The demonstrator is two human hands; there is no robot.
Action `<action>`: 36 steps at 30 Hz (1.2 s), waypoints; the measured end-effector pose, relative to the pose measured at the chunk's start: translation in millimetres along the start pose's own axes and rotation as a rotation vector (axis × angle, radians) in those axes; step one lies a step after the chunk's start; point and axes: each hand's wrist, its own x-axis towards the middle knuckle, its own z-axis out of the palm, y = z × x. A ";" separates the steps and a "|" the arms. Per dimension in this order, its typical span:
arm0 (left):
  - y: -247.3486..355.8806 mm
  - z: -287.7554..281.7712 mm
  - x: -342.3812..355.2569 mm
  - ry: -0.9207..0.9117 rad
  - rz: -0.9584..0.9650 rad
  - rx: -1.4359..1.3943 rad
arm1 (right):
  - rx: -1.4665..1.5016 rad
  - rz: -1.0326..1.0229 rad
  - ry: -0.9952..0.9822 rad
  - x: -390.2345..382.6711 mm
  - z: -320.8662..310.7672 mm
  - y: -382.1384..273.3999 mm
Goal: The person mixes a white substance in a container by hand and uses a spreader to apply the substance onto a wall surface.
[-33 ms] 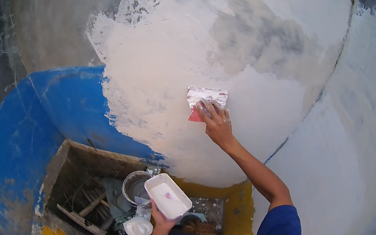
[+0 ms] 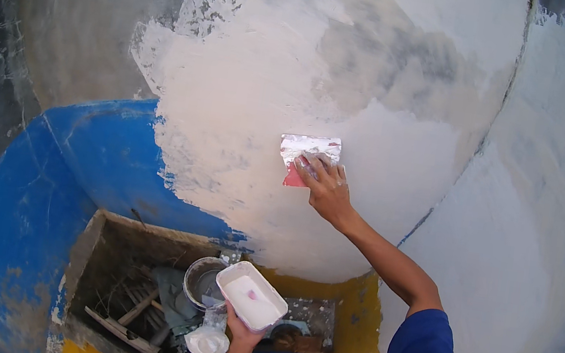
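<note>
My right hand (image 2: 326, 186) grips a red putty scraper (image 2: 297, 176), its wide blade smeared with white putty. The blade lies against the wall (image 2: 235, 105), which carries a broad coat of off-white putty with a damp-looking grey patch higher up. Dried putty marks my fingers. Low in the picture, my left hand (image 2: 244, 326) holds a white rectangular tub (image 2: 253, 297) from beneath and the side. White putty lines the tub, and a small pinkish spot shows in its middle.
Beside the tub stands a round bucket (image 2: 201, 282) with grey contents, near a crumpled whitish plastic piece (image 2: 207, 343). A concrete trough (image 2: 88, 250) holds sticks, boards and a grey cloth (image 2: 175, 299). Blue paint (image 2: 105, 152) covers the wall at left; a cracked corner line runs down the right.
The scraper and my right hand have slid very slightly down the wall. My left hand and the tub stay almost where they were.
</note>
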 end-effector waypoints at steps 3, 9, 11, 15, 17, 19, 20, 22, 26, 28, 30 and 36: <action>6.6 4.7 -6.0 0.003 0.030 0.014 | 0.161 -0.030 0.236 64.7 -65.1 9.4; 5.4 -7.3 7.2 0.001 -0.013 -0.091 | -0.292 -0.240 0.619 267.3 -224.0 121.3; 1.0 -1.2 5.2 -0.004 -0.006 -0.053 | -0.316 -0.168 0.542 257.1 -212.5 131.1; 4.5 5.0 0.1 -0.020 -0.030 -0.058 | -0.276 -0.117 0.446 206.2 -146.0 103.5; 4.5 -1.9 -1.3 -0.005 -0.018 -0.040 | -0.233 -0.131 0.410 166.6 -113.3 79.4; 4.8 -3.6 0.1 0.007 -0.007 -0.021 | -0.144 -0.109 0.283 120.8 -82.2 47.9; 6.8 -1.5 -3.3 0.008 0.006 -0.042 | -0.128 -0.129 0.211 104.7 -69.7 30.7; -0.4 1.3 0.4 0.006 -0.006 -0.063 | -0.105 -0.115 0.100 61.8 -45.3 20.3; -0.2 -4.5 -1.3 0.041 -0.010 -0.116 | 0.023 -0.064 0.071 58.4 -50.8 15.9; 8.4 -8.6 -1.3 0.027 0.019 -0.052 | 0.097 0.000 0.216 102.3 -81.0 22.1; 9.7 -9.7 -2.6 0.035 0.035 -0.124 | -0.042 0.009 0.437 156.5 -123.0 58.7; -1.0 -8.2 4.1 -0.030 0.004 -0.057 | -0.396 -0.029 0.604 221.2 -176.2 145.7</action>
